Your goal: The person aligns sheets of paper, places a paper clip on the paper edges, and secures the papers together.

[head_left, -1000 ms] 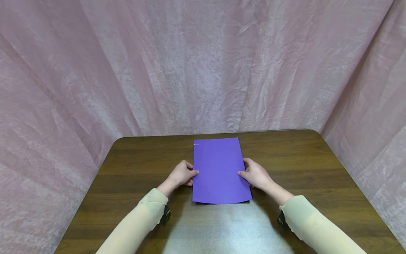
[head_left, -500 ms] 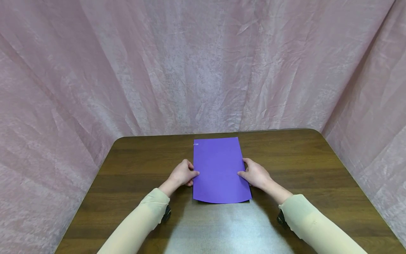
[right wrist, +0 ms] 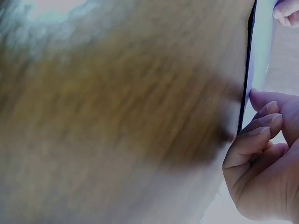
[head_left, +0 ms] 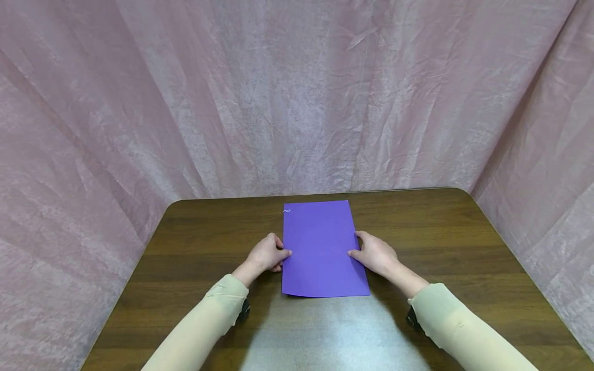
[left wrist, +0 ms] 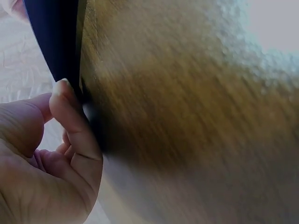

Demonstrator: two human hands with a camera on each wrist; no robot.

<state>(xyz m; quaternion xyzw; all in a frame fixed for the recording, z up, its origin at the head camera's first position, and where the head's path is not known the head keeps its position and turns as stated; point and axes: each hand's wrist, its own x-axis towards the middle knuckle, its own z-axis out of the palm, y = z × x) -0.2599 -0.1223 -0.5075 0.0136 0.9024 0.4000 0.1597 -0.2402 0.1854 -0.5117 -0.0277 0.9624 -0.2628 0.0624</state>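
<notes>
A purple sheet of paper (head_left: pixel 320 247) lies lengthwise near the middle of the table, with a small white paper clip (head_left: pixel 287 211) at its far left corner. My left hand (head_left: pixel 268 253) pinches the left edge, thumb on top and fingers curled below. On the opposite side my right hand (head_left: pixel 375 254) holds the right edge the same way, its thumb over the top. From the left wrist view the paper (left wrist: pixel 56 37) appears as a dark band rising from the fingertips. The right wrist view has its edge (right wrist: pixel 247 70) running up close over the wood. Some fingers are hidden beneath the paper.
The brown wood-grain table (head_left: pixel 209 226) has rounded far corners and a bright glare patch in front of the paper. Pink curtains (head_left: pixel 297 103) hang behind it and along both sides. Dark wrist devices (head_left: pixel 412 315) show under the light sleeves.
Both hands keep their grip and barely move. The paper's near right corner has settled lower, and the near edge looks flatter than before.
</notes>
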